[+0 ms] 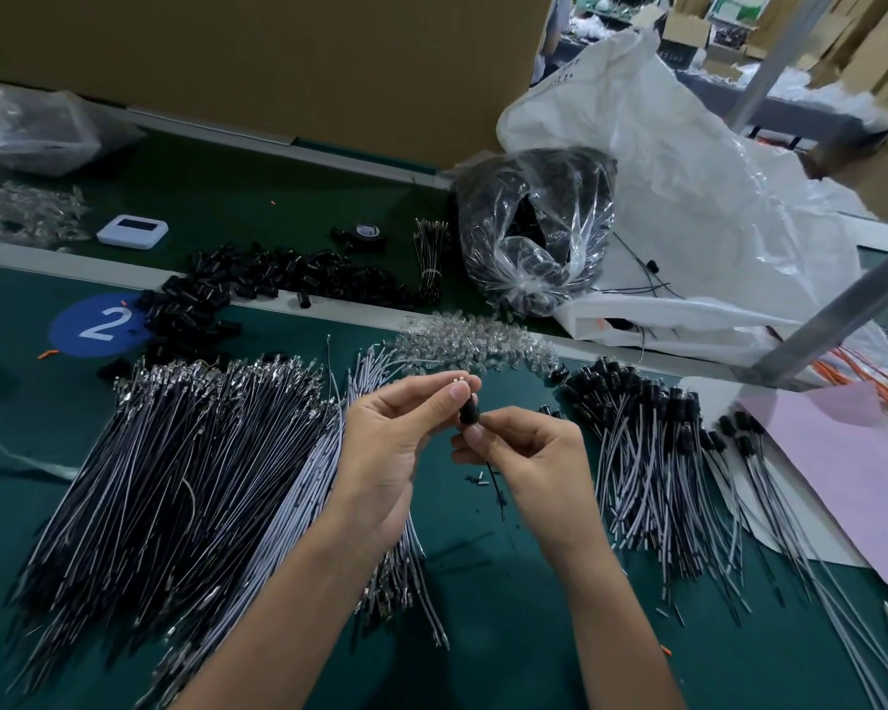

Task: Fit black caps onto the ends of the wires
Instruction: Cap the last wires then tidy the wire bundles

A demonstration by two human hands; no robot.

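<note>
Beyond the hands, a clear bag (pixel 534 228) of black parts leans against a large white bag (pixel 688 197) whose contents are hidden. The left hand (pixel 396 453), fingers raised, pinches the upper end of 1 black cap (pixel 468 409). The right hand (pixel 529 453) pinches 1 thin black wire (pixel 496 484) just under that cap. Uncapped wires (pixel 175 479) lie left of the left hand, capped wires (pixel 662 453) right of the right hand, both uncountable.
</note>
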